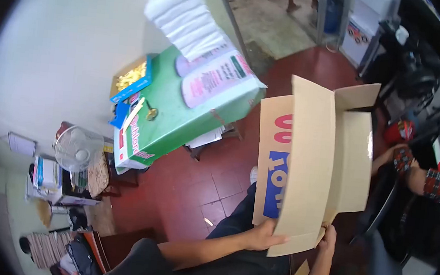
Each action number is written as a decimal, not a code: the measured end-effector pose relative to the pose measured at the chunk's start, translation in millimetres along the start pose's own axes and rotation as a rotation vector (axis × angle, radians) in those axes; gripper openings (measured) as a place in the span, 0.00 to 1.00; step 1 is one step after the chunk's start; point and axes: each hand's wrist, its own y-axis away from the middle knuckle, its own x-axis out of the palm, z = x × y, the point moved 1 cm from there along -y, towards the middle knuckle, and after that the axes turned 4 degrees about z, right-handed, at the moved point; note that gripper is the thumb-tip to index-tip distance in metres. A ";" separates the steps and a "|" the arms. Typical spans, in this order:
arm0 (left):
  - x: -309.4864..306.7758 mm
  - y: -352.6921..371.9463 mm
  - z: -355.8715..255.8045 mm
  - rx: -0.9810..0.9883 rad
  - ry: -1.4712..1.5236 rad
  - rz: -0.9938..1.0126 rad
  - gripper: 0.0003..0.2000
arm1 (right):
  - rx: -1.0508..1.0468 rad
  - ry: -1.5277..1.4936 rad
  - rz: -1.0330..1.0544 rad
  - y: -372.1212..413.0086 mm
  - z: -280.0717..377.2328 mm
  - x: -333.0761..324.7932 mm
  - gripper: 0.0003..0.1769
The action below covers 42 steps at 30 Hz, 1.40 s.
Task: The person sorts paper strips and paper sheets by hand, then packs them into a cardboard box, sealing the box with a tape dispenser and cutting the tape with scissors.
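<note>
An open cardboard box (310,167) with raised flaps and red and blue print on one side is held in front of my body. My left hand (265,236) grips the lower left corner of the near flap, with its thumb on the cardboard. At the box's lower right edge, my right hand (328,237) has its fingers curled round the cardboard. The inside of the box shows only in part, behind the near flap.
A green box (179,125) bears purple-white packs (215,81), a white stack (184,17) and a blue tray of yellow pieces (132,79). A fan (77,148) stands left. Another person's arm (416,177) is at the right, near a black chair.
</note>
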 end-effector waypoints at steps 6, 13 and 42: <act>-30.5 125.5 -77.3 0.230 0.119 -0.681 0.47 | -0.665 0.450 0.117 117.2 192.2 186.6 0.19; -185.7 261.6 -146.8 0.747 -0.468 -1.489 0.44 | -0.955 0.943 0.474 119.1 273.5 454.1 0.11; -644.9 240.8 30.6 -0.283 -0.122 -1.345 0.22 | -0.381 1.173 0.569 15.7 202.4 771.6 0.13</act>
